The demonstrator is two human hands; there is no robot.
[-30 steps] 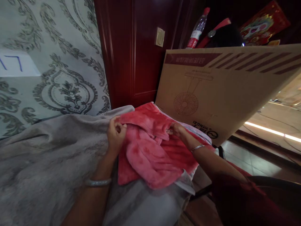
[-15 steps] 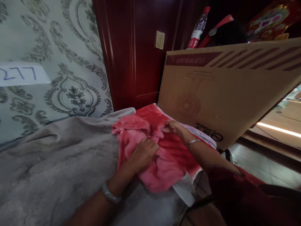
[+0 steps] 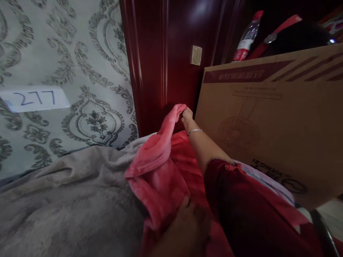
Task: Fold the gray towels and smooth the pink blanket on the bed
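Observation:
A pink plush cloth [image 3: 158, 182] lies bunched over a darker red plush cloth [image 3: 187, 159]. My right hand [image 3: 187, 115] is closed around an upper edge of the pink cloth, holding it raised near the dark red panel. From there the cloth hangs in a fold towards the left. My left hand [image 3: 191, 221], low in the view, is over the lower part of the pink cloth. It is dark and smeared by motion, so its grip cannot be made out. Beneath and to the left spreads a grey plush blanket [image 3: 77, 200].
A large cardboard box [image 3: 227, 103] stands along the right side, with a bottle [image 3: 246, 39] behind its top edge. At the back is a dark red wooden panel [image 3: 150, 64]. Patterned wallpaper [image 3: 104, 71] with a paper label [image 3: 37, 99] covers the left wall.
My right hand has gone up and away from me, lifting an edge of the pink cloth. My left hand has come nearer and lower in view. The view has shifted left.

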